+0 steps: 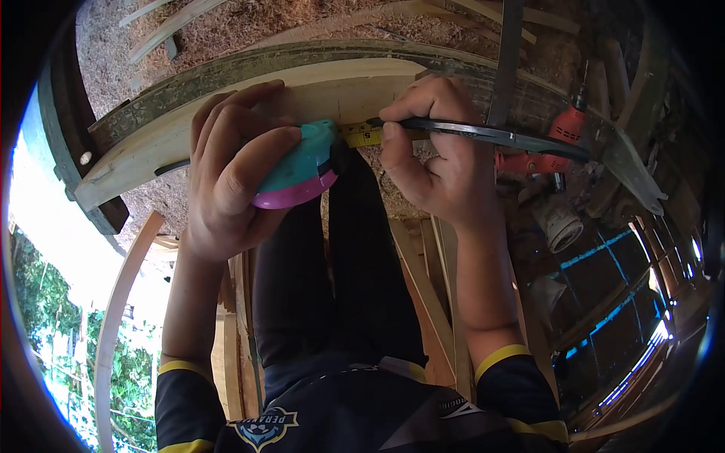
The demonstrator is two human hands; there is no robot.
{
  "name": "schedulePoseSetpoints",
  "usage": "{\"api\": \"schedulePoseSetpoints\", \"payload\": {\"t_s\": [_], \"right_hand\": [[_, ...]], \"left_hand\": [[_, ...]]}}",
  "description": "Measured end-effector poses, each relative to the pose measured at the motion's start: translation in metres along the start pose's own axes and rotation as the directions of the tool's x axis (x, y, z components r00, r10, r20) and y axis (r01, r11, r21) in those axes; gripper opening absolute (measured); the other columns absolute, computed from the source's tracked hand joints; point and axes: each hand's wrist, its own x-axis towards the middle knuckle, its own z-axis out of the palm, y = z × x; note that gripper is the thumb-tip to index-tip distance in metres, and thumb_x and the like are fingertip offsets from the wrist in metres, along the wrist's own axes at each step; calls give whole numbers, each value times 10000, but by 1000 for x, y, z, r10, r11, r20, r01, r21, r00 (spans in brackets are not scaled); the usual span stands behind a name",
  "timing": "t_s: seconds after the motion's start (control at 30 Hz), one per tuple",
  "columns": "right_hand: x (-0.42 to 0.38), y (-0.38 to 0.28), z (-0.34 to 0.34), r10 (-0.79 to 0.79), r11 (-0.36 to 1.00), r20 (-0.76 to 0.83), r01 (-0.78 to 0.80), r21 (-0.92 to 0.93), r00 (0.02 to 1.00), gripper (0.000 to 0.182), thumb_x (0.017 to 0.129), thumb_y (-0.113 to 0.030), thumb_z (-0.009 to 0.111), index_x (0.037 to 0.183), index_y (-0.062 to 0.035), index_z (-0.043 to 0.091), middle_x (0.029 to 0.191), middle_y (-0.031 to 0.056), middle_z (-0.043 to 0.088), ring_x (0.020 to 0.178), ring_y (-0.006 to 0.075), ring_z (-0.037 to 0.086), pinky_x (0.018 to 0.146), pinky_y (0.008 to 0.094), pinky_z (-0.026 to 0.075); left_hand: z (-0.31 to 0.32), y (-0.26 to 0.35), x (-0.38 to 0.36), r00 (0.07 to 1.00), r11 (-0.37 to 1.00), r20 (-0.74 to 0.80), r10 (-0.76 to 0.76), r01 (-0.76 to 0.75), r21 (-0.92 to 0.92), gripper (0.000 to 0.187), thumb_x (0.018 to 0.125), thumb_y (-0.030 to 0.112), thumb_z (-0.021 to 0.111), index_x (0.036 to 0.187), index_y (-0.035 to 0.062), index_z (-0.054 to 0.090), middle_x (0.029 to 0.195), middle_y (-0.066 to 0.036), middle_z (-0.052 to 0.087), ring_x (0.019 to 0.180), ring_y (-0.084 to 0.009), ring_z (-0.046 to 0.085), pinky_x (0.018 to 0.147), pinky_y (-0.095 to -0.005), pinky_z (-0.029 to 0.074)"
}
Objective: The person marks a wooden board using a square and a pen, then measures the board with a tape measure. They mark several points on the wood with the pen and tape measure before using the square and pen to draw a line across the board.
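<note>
Dark shirt (355,408) fills six o'clock. At ten-thirty, the left hand (226,181) wraps a teal-and-pink tape measure (300,164), seemingly steadying its yellow blade (362,137) along the pale board (317,100) near twelve; at one-thirty, the right hand (447,167) pinches a slim dark tool (483,132) near its tip, likely for control.

Glaring daylight left, dim right, fisheye-bent edges, black corners
</note>
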Motion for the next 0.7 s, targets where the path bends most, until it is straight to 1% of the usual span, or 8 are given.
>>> {"api": "schedulePoseSetpoints", "payload": {"t_s": [0.3, 0.37, 0.43, 0.5, 0.53, 0.57, 0.6, 0.7], "right_hand": [[2, 0, 1, 17, 1000, 19, -17, 20, 1000, 62, 969, 10, 731, 1027, 5, 708, 970, 96, 668, 894, 224, 676, 779, 344, 554], [3, 1, 1, -2, 1000, 13, 2, 11, 1000, 65, 966, 11, 732, 1025, 6, 707, 967, 99, 666, 884, 226, 675, 771, 347, 552], [4, 0, 1, -21, 1000, 6, 21, 3, 1000, 67, 963, 11, 733, 1024, 7, 706, 965, 101, 664, 875, 228, 673, 763, 350, 549], [4, -1, 2, 6, 1000, 11, -6, 19, 1000, 65, 958, 4, 737, 1015, 4, 705, 956, 103, 663, 867, 232, 672, 757, 354, 544], [4, 0, 4, 6, 1000, 11, -6, 19, 1000, 65, 958, 4, 737, 1015, 4, 705, 956, 103, 663, 867, 232, 672, 757, 354, 544], [5, 2, 6, 6, 999, -23, -5, 46, 1000, 138, 912, -15, 768, 1013, -45, 678, 908, 77, 657, 833, 259, 658, 794, 397, 528], [5, 3, 8, 7, 997, -57, -3, 73, 998, 214, 866, -35, 798, 1011, -93, 651, 861, 51, 651, 799, 286, 645, 830, 439, 512], [5, 2, 7, 4, 998, -56, 0, 67, 998, 218, 863, -30, 798, 1008, -95, 648, 848, 50, 650, 794, 282, 646, 826, 438, 507]], "left_hand": [[-1, -2, -4, 1000, 1000, 5, -9, 9, -13, 720, 764, 174, 954, 1410, 110, 640, 1058, -105, 747, 1144, -452, 779, 1071, -595, 539], [-4, -5, -6, 996, 1000, 85, 11, -12, 9, 753, 859, 215, 951, 1475, 112, 532, 1166, -183, 775, 1213, -501, 747, 1125, -682, 499], [-3, -5, -6, 996, 1000, 84, 12, -13, 10, 751, 862, 212, 950, 1476, 110, 531, 1165, -184, 775, 1211, -500, 749, 1125, -683, 498], [-2, -4, -5, 996, 1000, 84, 12, -13, 10, 748, 865, 210, 948, 1477, 109, 531, 1165, -185, 776, 1209, -499, 750, 1125, -685, 497], [0, -3, -3, 999, 1000, 41, 7, -8, 1, 726, 820, 187, 948, 1442, 105, 582, 1120, -147, 766, 1176, -476, 765, 1096, -639, 519], [1, -2, -2, 1000, 1000, -2, 2, -2, -8, 708, 776, 165, 947, 1407, 102, 633, 1074, -110, 757, 1144, -454, 780, 1066, -594, 541], [1, -2, -1, 1000, 1000, -2, 2, -2, -8, 708, 776, 165, 947, 1407, 102, 633, 1074, -110, 757, 1144, -454, 780, 1066, -594, 541], [0, 0, 0, 1000, 1000, 4, -7, 7, -19, 699, 779, 164, 943, 1404, 103, 635, 1077, -112, 758, 1147, -457, 780, 1063, -590, 542]]}}
